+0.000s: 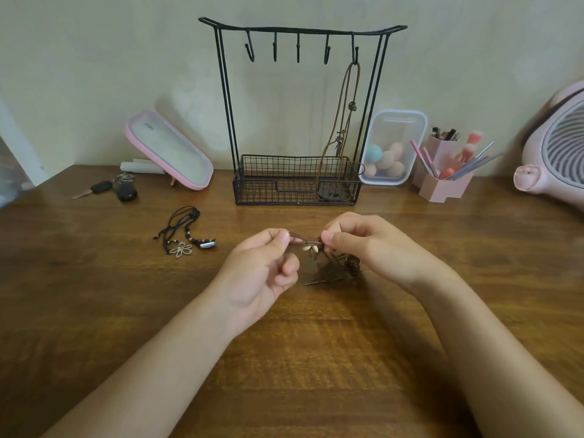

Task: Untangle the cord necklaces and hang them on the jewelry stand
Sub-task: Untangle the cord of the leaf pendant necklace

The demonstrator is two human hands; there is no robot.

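While your left hand (262, 263) and right hand (363, 245) both pinch the brown cord (305, 241), tease it apart gently, keeping the pendants (335, 270) near the table (126, 311) centre.

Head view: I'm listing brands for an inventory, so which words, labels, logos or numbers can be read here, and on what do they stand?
No text in this view can be read.
Pink-rimmed lid: a small oval mark, too small and blurred to read.
Car keys, jewelry stand, brown cord necklace: no lettering shows.
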